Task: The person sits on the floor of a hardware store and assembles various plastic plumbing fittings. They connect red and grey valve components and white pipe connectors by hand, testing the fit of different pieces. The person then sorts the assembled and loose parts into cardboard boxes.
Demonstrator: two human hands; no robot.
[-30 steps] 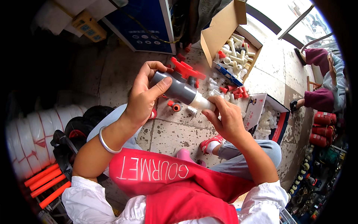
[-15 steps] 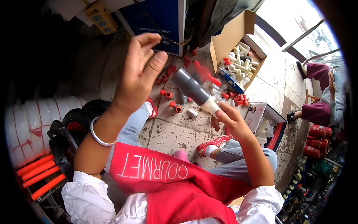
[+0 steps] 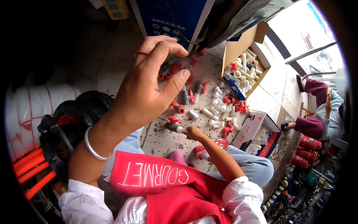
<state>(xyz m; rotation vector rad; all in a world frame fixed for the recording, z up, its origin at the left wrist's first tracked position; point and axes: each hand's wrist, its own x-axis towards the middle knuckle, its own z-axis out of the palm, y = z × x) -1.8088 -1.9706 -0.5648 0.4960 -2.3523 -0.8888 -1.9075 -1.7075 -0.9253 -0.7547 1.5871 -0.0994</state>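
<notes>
Grey valve with red handle [image 3: 173, 126] gripped at its white end by the right hand [image 3: 192, 133], set low on the floor [image 3: 164, 143], left hand [image 3: 149, 89] raised well above it, fingers spread, nothing held.

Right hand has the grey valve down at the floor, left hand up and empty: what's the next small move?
Probably let go: the right hand holds the grey valve with the red handle low against the tiled floor, beside the loose white and red pipe fittings. The left hand is raised, open and empty, so it could then reach for the next fitting.
</notes>
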